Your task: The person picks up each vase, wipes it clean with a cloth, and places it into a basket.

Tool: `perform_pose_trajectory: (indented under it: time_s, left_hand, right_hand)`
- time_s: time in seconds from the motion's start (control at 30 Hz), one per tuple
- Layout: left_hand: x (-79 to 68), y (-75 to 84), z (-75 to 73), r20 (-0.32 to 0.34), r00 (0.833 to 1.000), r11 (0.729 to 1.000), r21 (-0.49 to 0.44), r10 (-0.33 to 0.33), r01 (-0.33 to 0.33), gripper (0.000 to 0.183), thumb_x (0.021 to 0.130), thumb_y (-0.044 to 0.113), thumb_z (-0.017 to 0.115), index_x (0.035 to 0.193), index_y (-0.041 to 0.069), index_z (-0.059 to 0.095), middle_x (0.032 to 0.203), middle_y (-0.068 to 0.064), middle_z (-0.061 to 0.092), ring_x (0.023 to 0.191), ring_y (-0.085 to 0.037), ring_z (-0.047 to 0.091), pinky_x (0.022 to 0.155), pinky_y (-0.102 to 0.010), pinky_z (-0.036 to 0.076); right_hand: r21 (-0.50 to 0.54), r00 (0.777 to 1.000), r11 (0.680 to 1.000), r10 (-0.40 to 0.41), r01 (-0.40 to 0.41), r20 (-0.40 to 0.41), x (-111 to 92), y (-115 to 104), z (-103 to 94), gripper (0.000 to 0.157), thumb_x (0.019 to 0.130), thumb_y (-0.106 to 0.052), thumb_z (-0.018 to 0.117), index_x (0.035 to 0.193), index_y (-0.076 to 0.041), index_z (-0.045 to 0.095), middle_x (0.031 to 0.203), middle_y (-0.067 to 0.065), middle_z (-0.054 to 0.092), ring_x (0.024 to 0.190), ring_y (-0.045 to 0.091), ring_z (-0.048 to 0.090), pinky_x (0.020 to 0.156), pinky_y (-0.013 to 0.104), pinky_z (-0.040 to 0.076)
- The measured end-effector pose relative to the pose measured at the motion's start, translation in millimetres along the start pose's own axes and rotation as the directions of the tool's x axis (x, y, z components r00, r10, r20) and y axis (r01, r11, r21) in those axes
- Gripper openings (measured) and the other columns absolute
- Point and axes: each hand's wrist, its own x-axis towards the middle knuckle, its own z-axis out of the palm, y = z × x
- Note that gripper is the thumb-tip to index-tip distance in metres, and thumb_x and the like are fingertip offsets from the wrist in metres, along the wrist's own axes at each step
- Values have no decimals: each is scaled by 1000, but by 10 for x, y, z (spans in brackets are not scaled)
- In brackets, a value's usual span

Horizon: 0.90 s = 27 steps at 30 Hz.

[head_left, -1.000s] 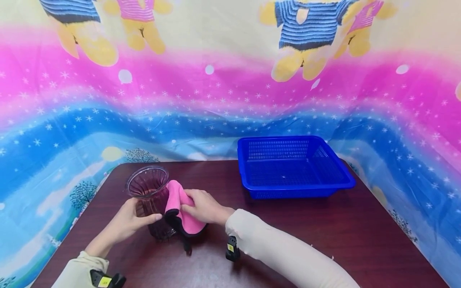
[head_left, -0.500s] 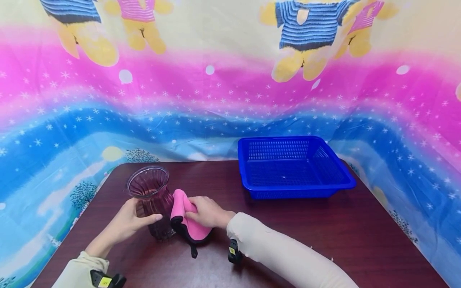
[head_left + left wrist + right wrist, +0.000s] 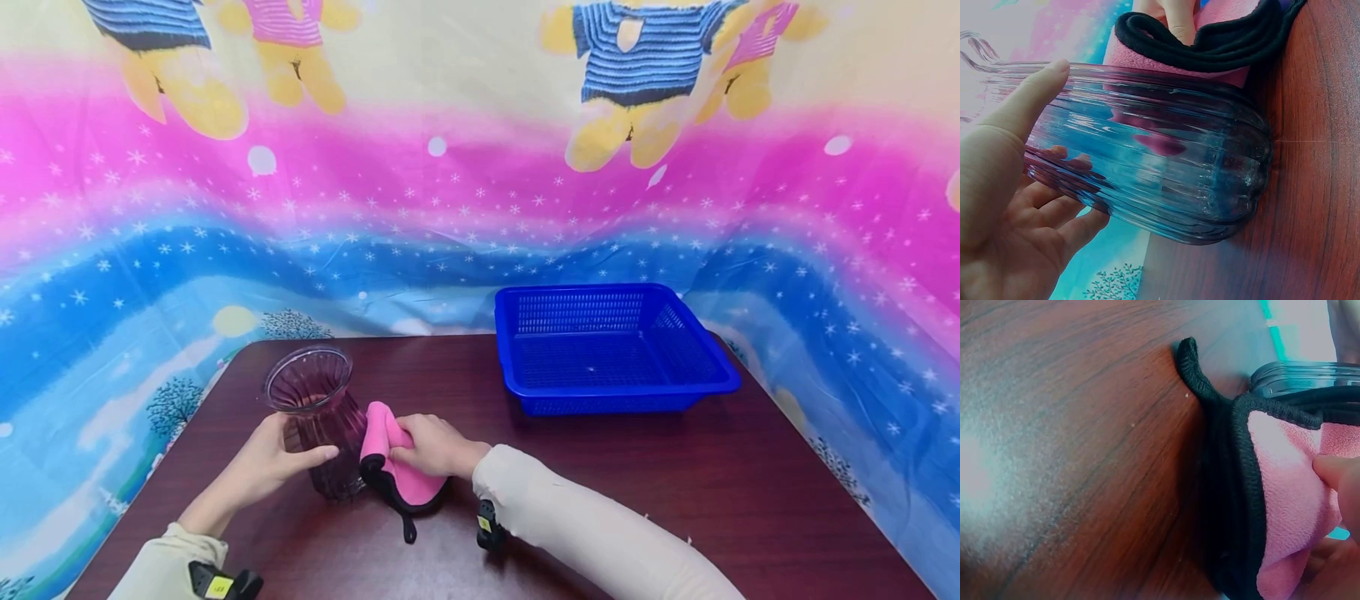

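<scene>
A clear ribbed glass vase (image 3: 333,442) with a flared rim stands upright on the table, left of centre. My left hand (image 3: 262,462) grips its side, the thumb across the near face and the fingers behind it, as the left wrist view also shows around the vase (image 3: 1166,156). To the right of the vase, my right hand (image 3: 435,446) pinches a folded pink cloth (image 3: 408,483) with black edging and a small black hanging loop. The cloth (image 3: 1288,487) is held against or just beside the vase's right side. The right fingertips are partly hidden in its folds.
A blue perforated plastic basket (image 3: 615,389) stands at the back right of the dark red wooden table (image 3: 637,500). A patterned cloth backdrop (image 3: 435,200) rises behind the table and along its sides.
My right hand has moved the pink cloth slightly down and to the right along the vase's side. The left hand and the vase have stayed in place.
</scene>
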Motion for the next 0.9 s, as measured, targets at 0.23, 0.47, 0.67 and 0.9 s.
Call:
perform_pose_trajectory:
  time_s: [0.23,0.47,0.67,0.9]
  left_hand:
    - [3,0,-4,-2,1000,1000,26,-9,9,59,82,22,77,131,3,51,121,-19,65,97,11,60,83,-17,55]
    - [7,6,-16,-8,1000,998,56,-8,8,59,82,25,77,131,5,52,122,-17,65,98,12,58,84,-19,55]
    - [13,-7,-15,-10,1000,999,44,5,-5,60,82,24,78,132,4,51,123,-18,65,99,12,58,84,-19,55]
    - [4,-8,-1,-9,1000,1000,29,-6,6,60,82,23,78,132,3,51,123,-19,64,98,12,59,84,-18,55]
  right_hand:
    - [-39,1000,999,3,-3,5,11,31,28,17,90,-32,67,97,-16,65,75,-7,58,70,5,53,62,14,42]
    - [-35,999,999,30,-29,28,19,30,23,18,90,-32,68,94,-15,64,69,-6,51,65,6,51,57,16,40]
    - [-25,999,999,35,-34,29,18,43,23,19,89,-34,68,95,-16,65,69,-6,52,65,5,51,57,15,40]
    - [46,999,998,39,-40,28,3,70,46,18,90,-34,67,97,-17,66,68,-7,52,66,4,51,58,15,41]
